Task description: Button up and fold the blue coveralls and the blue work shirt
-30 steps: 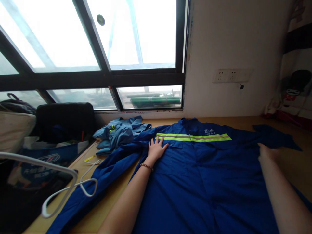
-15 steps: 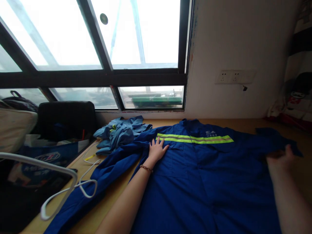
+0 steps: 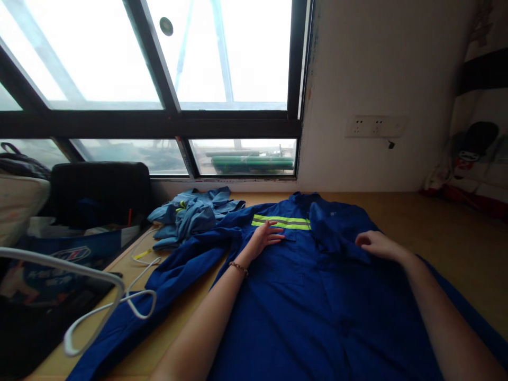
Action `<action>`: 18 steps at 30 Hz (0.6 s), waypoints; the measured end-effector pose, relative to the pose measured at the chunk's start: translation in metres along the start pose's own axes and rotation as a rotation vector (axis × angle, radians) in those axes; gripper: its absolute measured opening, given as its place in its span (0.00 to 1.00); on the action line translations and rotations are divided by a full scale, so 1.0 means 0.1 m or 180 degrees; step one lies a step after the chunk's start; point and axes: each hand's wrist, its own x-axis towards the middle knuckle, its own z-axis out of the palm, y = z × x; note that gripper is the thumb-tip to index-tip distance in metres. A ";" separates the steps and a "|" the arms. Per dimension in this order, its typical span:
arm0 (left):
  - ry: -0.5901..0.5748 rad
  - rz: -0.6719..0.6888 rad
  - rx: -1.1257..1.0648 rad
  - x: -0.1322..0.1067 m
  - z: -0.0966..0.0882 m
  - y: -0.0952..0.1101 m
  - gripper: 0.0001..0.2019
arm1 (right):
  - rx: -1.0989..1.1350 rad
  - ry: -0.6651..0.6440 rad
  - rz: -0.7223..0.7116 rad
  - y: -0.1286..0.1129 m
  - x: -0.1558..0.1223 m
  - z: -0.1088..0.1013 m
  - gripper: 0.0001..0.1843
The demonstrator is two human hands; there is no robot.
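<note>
A dark blue work jacket (image 3: 278,312) lies spread on the wooden table, with a yellow-green reflective stripe (image 3: 281,222) across its chest. My left hand (image 3: 265,237) is over the chest pocket beside the stripe, fingers apart, holding nothing. One sleeve (image 3: 337,233) is folded inward over the chest and covers part of the stripe and the printed logo. My right hand (image 3: 377,245) is just above that folded fabric, its fingers loosely curled with a gap at the thumb and no cloth visible between them. The other sleeve (image 3: 159,286) stretches toward the lower left.
A crumpled light blue garment (image 3: 194,214) sits at the back left of the wooden table (image 3: 428,227). A white cable (image 3: 115,307) loops over the left edge. A black chair (image 3: 101,185) and bags stand beside it. Behind are a window and a wall socket (image 3: 375,126).
My right hand has moved left from the far right, and the sleeve there now lies folded across the chest. My left hand has lifted and turned slightly from its flat press on the jacket.
</note>
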 end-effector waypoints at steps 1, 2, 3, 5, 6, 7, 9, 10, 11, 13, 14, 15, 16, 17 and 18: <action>-0.0081 -0.0075 -0.0142 -0.01 -0.01 0.02 0.27 | 0.0063 0.0092 -0.0014 -0.02 0.02 0.01 0.10; -0.0165 -0.0147 -0.0259 -0.02 -0.01 0.04 0.27 | 0.0188 0.0297 -0.0015 -0.07 0.04 0.03 0.12; -0.0244 -0.0228 -0.0357 -0.04 -0.02 0.06 0.27 | 0.0351 0.0488 -0.0029 -0.13 0.06 0.05 0.14; -0.0427 -0.0482 -0.0481 -0.07 -0.04 0.11 0.28 | 0.0747 0.0695 -0.0263 -0.31 0.10 0.14 0.17; -0.0538 -0.0651 -0.0488 -0.09 -0.05 0.14 0.29 | 0.0932 0.0607 -0.0418 -0.42 0.11 0.19 0.17; -0.0656 -0.0836 -0.0448 -0.12 -0.06 0.15 0.28 | 0.1099 0.0413 -0.0522 -0.53 0.11 0.25 0.16; -0.0888 -0.1211 -0.0209 -0.16 -0.09 0.18 0.28 | 0.1485 -0.0130 -0.0553 -0.73 0.10 0.35 0.15; -0.0983 -0.1362 -0.0035 -0.18 -0.10 0.19 0.29 | 0.1768 -0.0417 -0.0521 -0.81 0.08 0.38 0.14; -0.1053 -0.1462 0.0130 -0.19 -0.10 0.20 0.30 | 0.2132 -0.0656 -0.0498 -0.88 0.06 0.40 0.15; -0.1072 -0.1413 0.0261 -0.20 -0.10 0.22 0.27 | 0.2983 -0.0932 -0.0573 -0.99 0.02 0.40 0.15; -0.0976 -0.1232 0.0178 -0.20 -0.11 0.24 0.25 | 0.3354 -0.1043 -0.0672 -1.04 -0.01 0.40 0.15; -0.0791 -0.0950 -0.0015 -0.19 -0.13 0.26 0.22 | 0.3605 -0.1230 -0.0787 -1.07 -0.03 0.40 0.14; -0.0565 -0.0645 -0.0279 -0.18 -0.15 0.28 0.20 | 0.3696 -0.1523 -0.0896 -1.11 -0.04 0.42 0.13; -0.0313 -0.0344 -0.0567 -0.17 -0.19 0.31 0.19 | 0.3610 -0.1887 -0.0992 -1.14 -0.05 0.45 0.12; -0.0089 -0.0119 -0.0844 -0.17 -0.23 0.33 0.20 | 0.3377 -0.2162 -0.1065 -1.18 -0.06 0.49 0.10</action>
